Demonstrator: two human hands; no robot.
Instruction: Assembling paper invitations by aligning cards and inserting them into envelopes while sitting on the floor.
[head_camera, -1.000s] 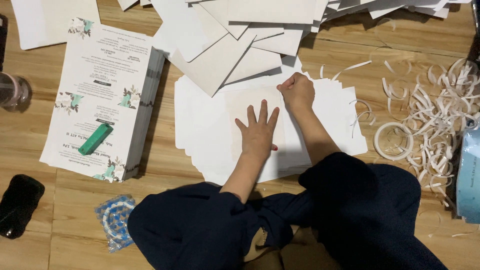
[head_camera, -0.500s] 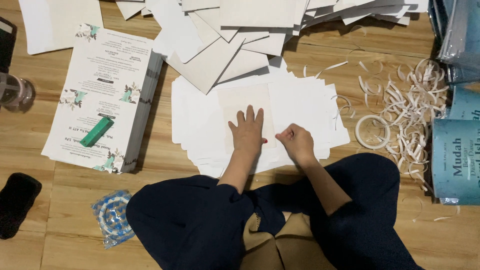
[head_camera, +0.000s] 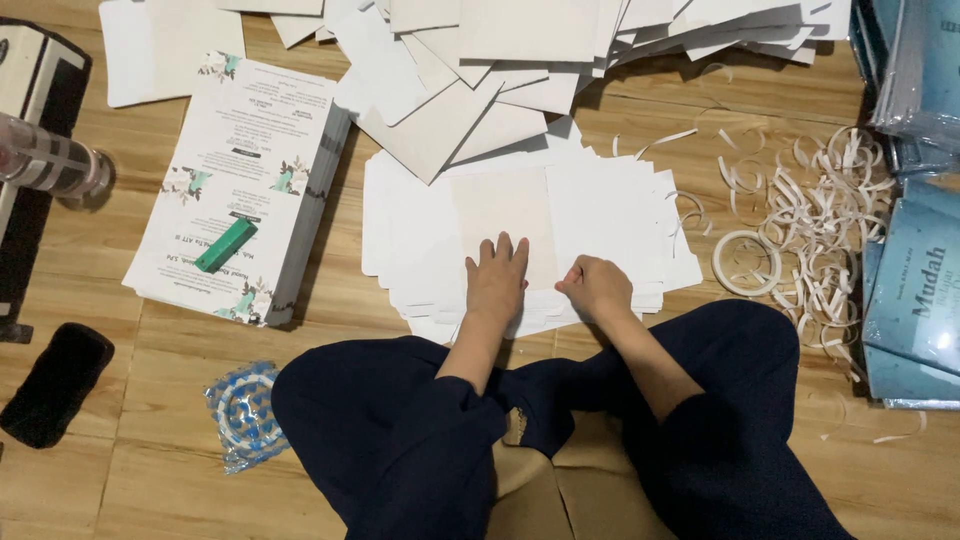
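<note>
White sheets under flat left hand; right hand fingers curled, grip hidden.

Paper, wood and plastic around a matt white paper stack

The stack lies on a smooth wooden floor with a soft sheen; its top sheet is a duller cream paper, pressed flat by the left hand, with the right hand closed at its near edge. Left of the stack sits a thick pile of smooth printed cards with a green plastic-looking lighter on it. Right of the stack are curled white paper strips and glossy film-wrapped teal packs. Below the stack, dark matt cloth trousers.
</note>
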